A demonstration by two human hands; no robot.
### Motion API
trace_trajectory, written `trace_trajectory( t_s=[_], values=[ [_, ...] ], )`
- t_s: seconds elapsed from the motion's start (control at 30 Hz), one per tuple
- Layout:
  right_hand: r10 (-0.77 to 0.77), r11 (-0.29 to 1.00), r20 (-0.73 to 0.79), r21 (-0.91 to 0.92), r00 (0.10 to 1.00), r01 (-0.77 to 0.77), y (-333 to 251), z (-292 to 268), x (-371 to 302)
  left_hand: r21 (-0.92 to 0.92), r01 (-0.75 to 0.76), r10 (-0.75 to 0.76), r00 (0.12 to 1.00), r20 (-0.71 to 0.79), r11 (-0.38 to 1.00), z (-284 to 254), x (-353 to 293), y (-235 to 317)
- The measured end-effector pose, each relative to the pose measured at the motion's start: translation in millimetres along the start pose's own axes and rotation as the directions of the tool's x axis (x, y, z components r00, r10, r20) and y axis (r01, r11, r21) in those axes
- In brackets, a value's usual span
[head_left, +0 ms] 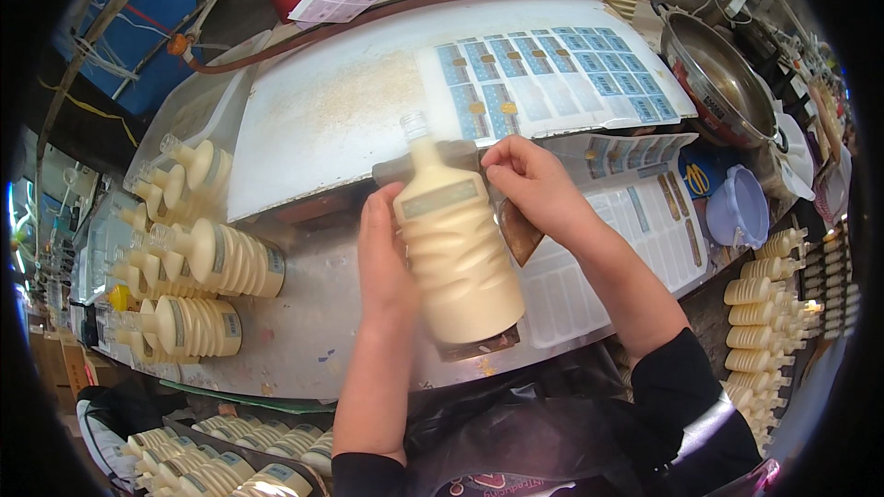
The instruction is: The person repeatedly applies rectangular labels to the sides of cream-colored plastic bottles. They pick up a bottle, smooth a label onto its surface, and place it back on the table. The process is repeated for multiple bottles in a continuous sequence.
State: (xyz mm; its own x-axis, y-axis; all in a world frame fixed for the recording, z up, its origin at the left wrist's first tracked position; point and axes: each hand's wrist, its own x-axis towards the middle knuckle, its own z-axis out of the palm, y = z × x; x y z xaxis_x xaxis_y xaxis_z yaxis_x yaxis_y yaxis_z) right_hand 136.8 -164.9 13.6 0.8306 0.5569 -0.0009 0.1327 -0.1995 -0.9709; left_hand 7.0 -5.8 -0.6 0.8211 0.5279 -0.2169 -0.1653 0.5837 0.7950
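A cream-coloured bottle [465,262] with wavy ridges and a clear threaded neck lies before me on a dark support, its neck pointing away. A narrow greyish label strip [440,199] is on its shoulder. My left hand [380,244] is closed against the bottle's left side, steadying it. Beside the right shoulder, my right hand [537,182] has its fingers curled, thumb and forefinger pinched together. Whatever may be in that pinch is too small to make out. Under the right hand a brown flat piece [520,233] shows; whether the hand holds it is unclear.
Several similar bottles [235,258] lie at the left, more [755,313] at the right. Blue sticker sheets [589,69] rest on the white board [322,120]; another sheet [571,285] lies right of the bottle. A metal pan [718,74] and purple bucket [737,209] stand right.
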Motion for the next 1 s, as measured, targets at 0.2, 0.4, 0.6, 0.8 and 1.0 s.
trace_trajectory(
  t_s=[0.2,0.4,0.6,0.8,1.0],
  values=[
    [0.2,0.971,0.026,-0.139,0.979,-0.194,-27,17,-12,0.346,0.002,-0.019,0.999,0.046,0.938,5,3,-5],
    [0.179,0.962,-0.009,-0.209,0.984,-0.177,-34,21,-13,0.337,-0.017,-0.005,0.998,0.063,0.941,6,1,-4],
    [0.173,0.964,-0.035,-0.197,0.984,-0.176,-27,22,-12,0.29,0.014,-0.039,0.996,0.081,0.957,2,2,-6],
    [0.167,0.974,-0.027,-0.149,0.986,-0.169,-21,22,-10,0.098,0.078,-0.085,0.993,0.078,0.992,4,0,-1],
    [0.172,0.976,-0.023,-0.129,0.985,-0.173,-22,22,-10,0.251,-0.019,0.005,0.998,0.056,0.968,-2,3,-5]
  ],
)
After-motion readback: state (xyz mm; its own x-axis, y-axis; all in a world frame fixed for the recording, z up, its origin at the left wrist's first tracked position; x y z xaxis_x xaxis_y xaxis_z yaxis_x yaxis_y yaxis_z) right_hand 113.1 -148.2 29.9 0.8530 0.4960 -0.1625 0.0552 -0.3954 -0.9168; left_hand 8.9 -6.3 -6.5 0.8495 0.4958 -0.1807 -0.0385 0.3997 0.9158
